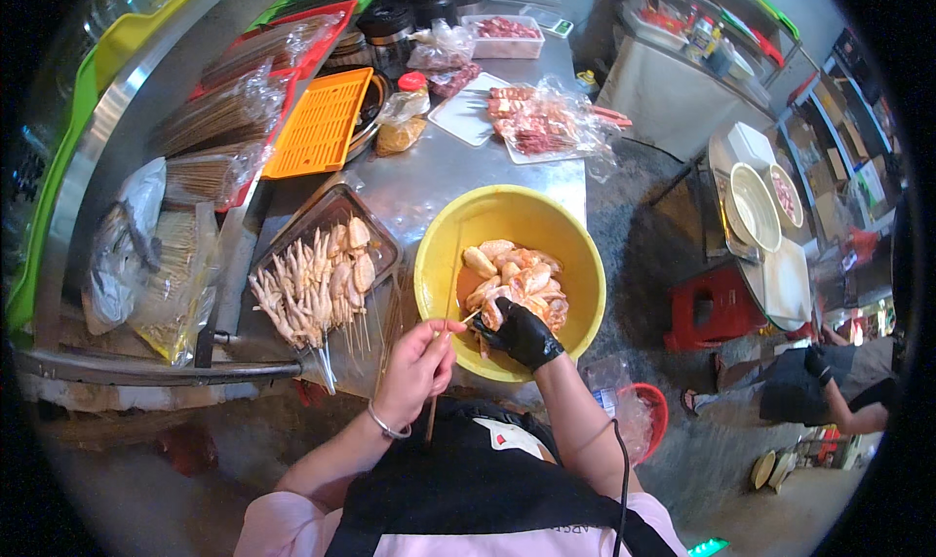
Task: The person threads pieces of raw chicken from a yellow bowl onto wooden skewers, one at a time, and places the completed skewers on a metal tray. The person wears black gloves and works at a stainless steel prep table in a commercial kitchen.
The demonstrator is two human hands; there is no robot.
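Note:
My left hand (pixel 418 370), bare and with a bangle at the wrist, grips thin wooden skewers (pixel 453 279) at the near left rim of a yellow plastic basin (pixel 436 228). One skewer points at a piece of chicken in the basin. My right hand (pixel 523 334), in a black glove, holds that chicken piece (pixel 495 313) low in the basin. Marinated chicken wing pieces (pixel 530 275) lie heaped beyond it in reddish liquid. Left of the basin, a dark tray (pixel 384 232) bears skewered chicken feet (pixel 292 286) and skewered wing pieces (pixel 340 272).
Skewered meat (pixel 530 122) under plastic film lies at the table's far right. An orange slotted tray (pixel 319 122) and bundles of skewers in bags (pixel 227 111) stand at the left. A red tub (pixel 651 422) is below the table's right edge. Another person (pixel 826 381) is at the far right.

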